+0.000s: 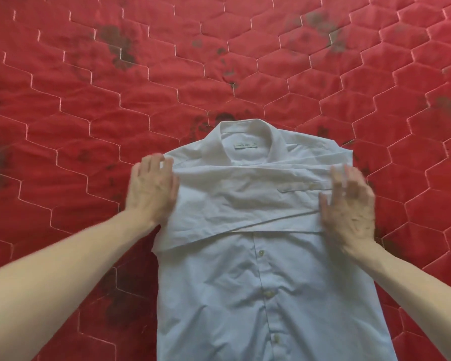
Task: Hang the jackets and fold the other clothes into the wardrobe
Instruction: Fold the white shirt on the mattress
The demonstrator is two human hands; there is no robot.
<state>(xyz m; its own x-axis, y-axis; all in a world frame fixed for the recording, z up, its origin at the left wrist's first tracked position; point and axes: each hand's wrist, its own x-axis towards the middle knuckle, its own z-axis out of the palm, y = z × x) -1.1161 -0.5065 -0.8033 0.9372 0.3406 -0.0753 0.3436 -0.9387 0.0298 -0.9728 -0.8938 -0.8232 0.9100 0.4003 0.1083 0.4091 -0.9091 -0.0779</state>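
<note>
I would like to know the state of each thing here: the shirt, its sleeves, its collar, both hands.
shirt: flat on the red quilt, front up, buttoned
sleeves: folded across the chest, overlapping
collar: far end, open, label showing
left hand: fingers straight, at the shirt's left edge
right hand: fingers spread, on the right edge, blurred

White shirt (266,282) on red quilt (89,100)

Shirt: plain white with a faint blue cast; cream buttons (260,253); pale neck label (246,145) with dark print, too small to read. Quilt: bright red, stitched in pale thread in a hexagon honeycomb pattern, with scattered dark blotches (117,45) across it.
</note>
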